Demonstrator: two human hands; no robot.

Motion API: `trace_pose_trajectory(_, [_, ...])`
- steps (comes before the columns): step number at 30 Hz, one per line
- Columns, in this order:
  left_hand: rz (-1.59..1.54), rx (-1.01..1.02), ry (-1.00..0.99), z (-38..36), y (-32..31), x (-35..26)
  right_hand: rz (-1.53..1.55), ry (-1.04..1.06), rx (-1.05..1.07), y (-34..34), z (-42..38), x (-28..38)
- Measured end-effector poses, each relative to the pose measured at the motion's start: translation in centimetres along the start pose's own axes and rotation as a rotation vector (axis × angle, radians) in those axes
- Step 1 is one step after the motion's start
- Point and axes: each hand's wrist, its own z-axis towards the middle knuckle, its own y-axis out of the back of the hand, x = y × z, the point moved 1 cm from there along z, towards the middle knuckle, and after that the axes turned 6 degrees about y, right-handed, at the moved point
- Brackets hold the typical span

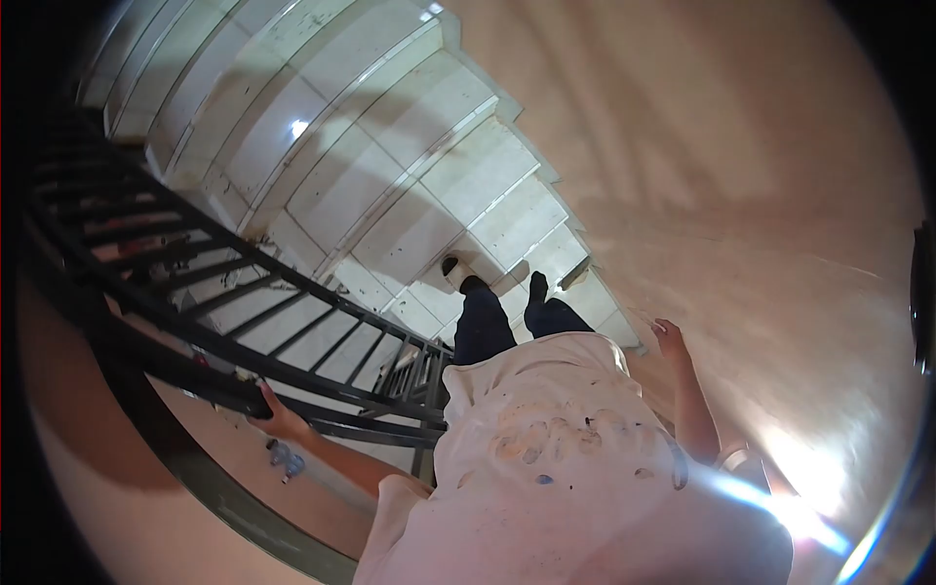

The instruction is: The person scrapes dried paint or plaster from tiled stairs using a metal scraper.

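Note:
My left hand (280,417) is at the dark metal handrail (219,388), with its fingers wrapped against the rail. My right hand (668,338) hangs beside my body near the plain wall (741,273). Its fingers are curled together, and a thin pale line shows at the fingertips, too small to name. Below me, my feet in dark socks (538,285) are on the white tiled stairs (390,229); a light slipper (456,275) shows at one foot. A pale patterned shirt (556,458) covers my body.
The staircase curves down toward the upper left, with dark balusters (263,292) along its left side. Beyond the rail, a clear bluish plastic bottle (285,460) lies lower down. A bright light glares (809,487) at the lower right.

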Motion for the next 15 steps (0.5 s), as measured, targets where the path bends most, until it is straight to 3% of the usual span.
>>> trace_pose_trajectory(3, [-0.135, 0.052, 0.046, -0.5, 0.0, -1.0, -0.07, -0.103, 0.103, 1.4, 2.3, 0.7])
trace_pose_trajectory(4, [-0.172, -0.002, -0.14, 0.6, -0.4, 1.0, -0.084, -0.072, 0.118, 1.4, 3.5, 0.6])
trace_pose_trajectory(5, [-0.226, 0.059, 0.074, 0.3, -0.4, 0.5, -0.092, -0.075, 0.157, 1.2, 4.6, 0.2])
trace_pose_trajectory(6, [-0.166, 0.001, -0.035, 1.0, -0.6, 1.7, -0.101, -0.073, 0.191, 1.0, 6.0, -0.3])
trace_pose_trajectory(7, [-0.169, 0.011, 0.046, 0.4, -0.4, 0.2, -0.115, -0.023, 0.195, 0.9, 7.8, -0.7])
trace_pose_trajectory(9, [-0.146, -0.112, -0.135, -0.1, -0.8, -0.5, -0.213, 0.146, 0.261, -0.1, 12.1, -1.6])
trace_pose_trajectory(11, [-0.188, -0.104, -0.156, 2.3, -1.5, 2.5, -0.208, 0.229, 0.259, -2.1, 17.7, -2.4])
trace_pose_trajectory(13, [-0.137, -0.076, 0.018, 1.2, -1.0, 0.9, -0.208, 0.264, 0.284, -3.2, 22.2, -4.9])
trace_pose_trajectory(14, [0.013, -0.214, -0.051, 0.6, -0.9, -0.1, -0.148, 0.327, 0.273, -4.0, 24.5, -7.1])
trace_pose_trajectory(15, [0.025, -0.188, -0.066, 0.2, -0.6, 0.2, -0.082, 0.362, 0.25, -4.9, 24.6, -9.8])
